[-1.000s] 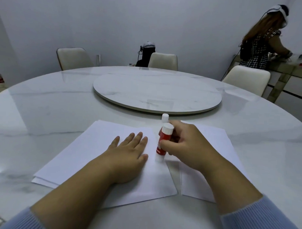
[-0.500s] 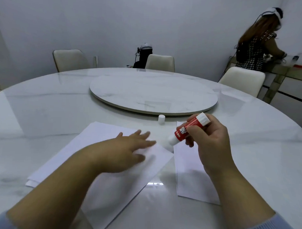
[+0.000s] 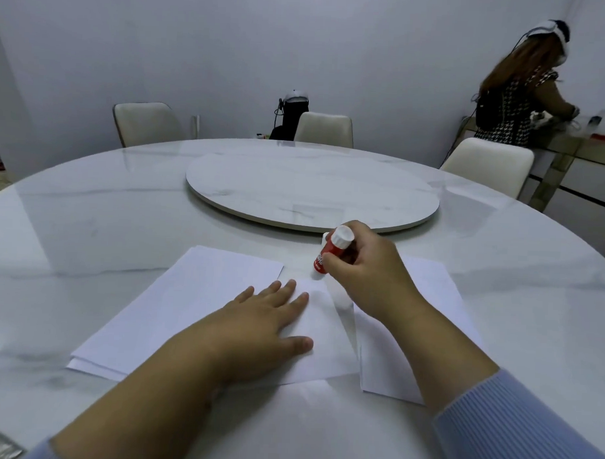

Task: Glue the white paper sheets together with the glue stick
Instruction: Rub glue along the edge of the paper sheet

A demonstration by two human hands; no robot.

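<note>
A stack of white paper sheets lies on the marble table in front of me. My left hand presses flat on the top sheet with fingers spread. My right hand grips a red and white glue stick, tilted, with its lower tip touching the top sheet near its far right corner. Another white sheet lies to the right, partly under my right forearm. The glue stick's white cap is mostly hidden behind the stick.
A round marble turntable sits in the middle of the table. Cream chairs stand around the far side. A person stands at a side counter at the far right.
My right hand brought the glue stick back down from a raised tilt onto the top sheet. My left hand slid the sheet back and now lies flat on it.
</note>
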